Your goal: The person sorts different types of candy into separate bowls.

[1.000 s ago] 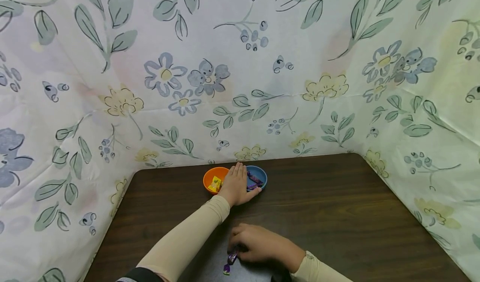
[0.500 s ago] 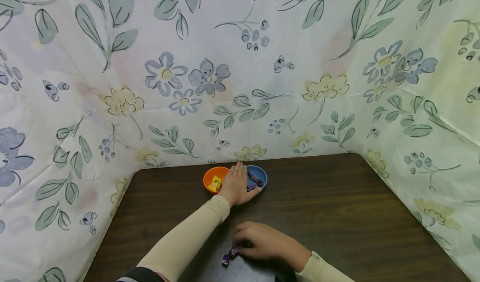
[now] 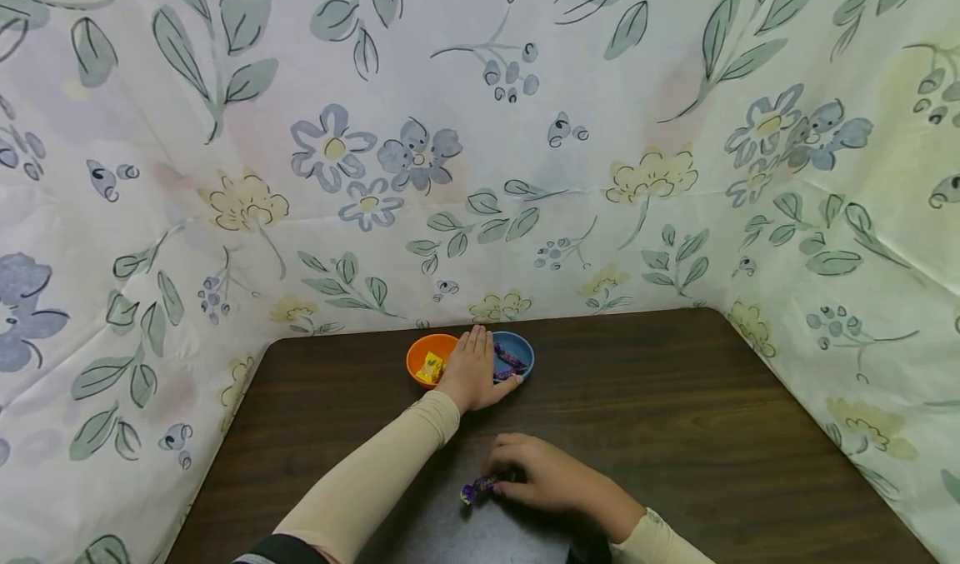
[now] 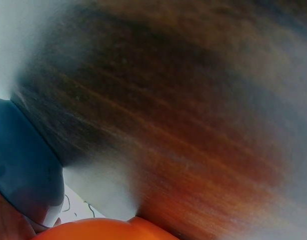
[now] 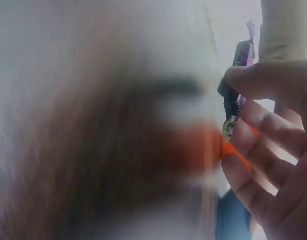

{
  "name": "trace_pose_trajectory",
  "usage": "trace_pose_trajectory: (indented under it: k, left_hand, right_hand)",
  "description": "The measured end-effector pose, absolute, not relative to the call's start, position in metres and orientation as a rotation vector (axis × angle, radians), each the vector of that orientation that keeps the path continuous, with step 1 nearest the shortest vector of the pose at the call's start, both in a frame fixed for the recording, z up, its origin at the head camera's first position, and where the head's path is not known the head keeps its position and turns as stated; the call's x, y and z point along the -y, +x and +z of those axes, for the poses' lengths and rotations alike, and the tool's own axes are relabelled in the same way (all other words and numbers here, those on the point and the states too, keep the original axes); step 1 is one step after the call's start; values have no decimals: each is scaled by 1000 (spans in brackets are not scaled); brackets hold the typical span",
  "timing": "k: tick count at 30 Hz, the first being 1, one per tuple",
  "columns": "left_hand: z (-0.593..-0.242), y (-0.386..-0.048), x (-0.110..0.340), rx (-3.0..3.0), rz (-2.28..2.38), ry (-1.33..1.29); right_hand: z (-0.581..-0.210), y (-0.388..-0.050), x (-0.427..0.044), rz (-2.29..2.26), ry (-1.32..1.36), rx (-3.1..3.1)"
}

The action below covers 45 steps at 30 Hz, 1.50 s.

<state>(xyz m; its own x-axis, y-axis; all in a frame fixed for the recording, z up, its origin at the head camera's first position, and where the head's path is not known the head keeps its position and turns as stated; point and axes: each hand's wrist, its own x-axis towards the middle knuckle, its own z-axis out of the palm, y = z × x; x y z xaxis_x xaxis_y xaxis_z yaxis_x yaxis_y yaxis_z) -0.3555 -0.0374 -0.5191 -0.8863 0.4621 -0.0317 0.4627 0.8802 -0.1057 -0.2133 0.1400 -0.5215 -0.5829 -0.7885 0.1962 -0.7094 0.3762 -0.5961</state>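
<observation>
My right hand (image 3: 547, 476) pinches a purple-wrapped candy (image 3: 476, 490) with twisted ends, above the near middle of the table. In the right wrist view the same candy (image 5: 238, 75) sits between the thumb and fingers. Farther off, my left hand (image 3: 474, 374) lies with straight fingers over the place where an orange bowl (image 3: 412, 356) and a blue bowl (image 3: 532, 354) stand side by side. A yellow-wrapped candy (image 3: 430, 368) shows in the orange bowl. Purple-wrapped candies (image 3: 512, 357) lie in the blue one. The hand hides part of both bowls.
The dark wooden table (image 3: 675, 414) has its back edge just behind the bowls. A floral cloth (image 3: 480, 147) hangs behind it and along both sides. My left sleeve (image 3: 375, 472) crosses the table's left half. Much of both wrist views is blurred.
My right hand has moved a little forward and to the right with the purple candy, which has turned more level. The left hand and bowls stay put.
</observation>
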Motion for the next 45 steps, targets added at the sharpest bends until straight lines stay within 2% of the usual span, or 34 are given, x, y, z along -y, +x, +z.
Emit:
trace_pose_trajectory:
  k: [12,24,30,36,45]
  left_hand:
    - [-519,-356,40,-3051,-158,743]
    - [-514,-352,40,-3043,-229,727]
    - [-511,-350,41,-3050,-179,736]
    - [-517,-354,39,-3038,-165,740]
    - [-520,-355,37,-3034,-233,743]
  right_hand:
    - [-516,-232,-166,-1309,-1293,-2617]
    - [-504,-275,-188,-1429,-993,-3015]
    - [-497,-301,-189,-1272,-801,-3059]
    - [-497,-318,-181,-986,-718,-3156]
    - [-500,-336,-162,-580,-795,-3205]
